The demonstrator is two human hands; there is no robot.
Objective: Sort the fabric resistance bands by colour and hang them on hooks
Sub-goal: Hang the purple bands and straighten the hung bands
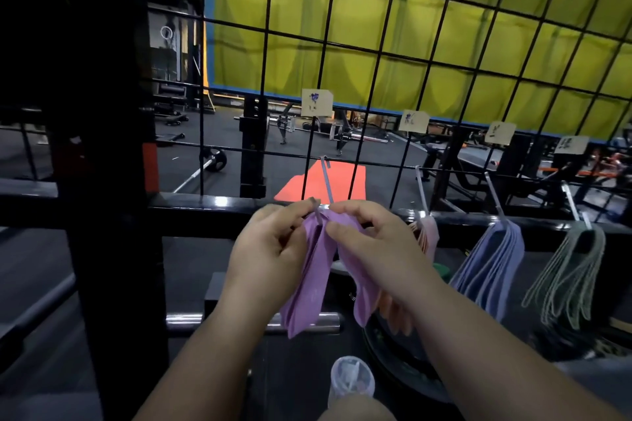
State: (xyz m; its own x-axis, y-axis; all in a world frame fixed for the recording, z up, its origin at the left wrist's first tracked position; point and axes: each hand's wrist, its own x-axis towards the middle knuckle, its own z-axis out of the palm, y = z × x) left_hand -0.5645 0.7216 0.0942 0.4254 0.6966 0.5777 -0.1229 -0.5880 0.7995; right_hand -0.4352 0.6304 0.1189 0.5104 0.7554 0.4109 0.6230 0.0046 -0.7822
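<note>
A bunch of purple fabric bands (316, 273) hangs at the leftmost metal hook (326, 181) of a black wire grid (376, 72). My left hand (270, 256) pinches the top of the purple bands at the hook's tip. My right hand (372, 246) grips the same bunch from the right. Pink bands (429, 232) hang on the second hook, blue bands (492, 267) on the third, and grey-green bands (567, 280) on the fourth. A paper label (316, 102) sits above each hook.
A black upright post (102, 181) stands at the left. A horizontal black rail (205, 203) runs behind the hooks. Below lie a chrome bar (184, 319), a dark weight plate (403, 362) and a clear plastic cup (350, 378). Gym equipment and a yellow curtain (444, 27) are beyond the grid.
</note>
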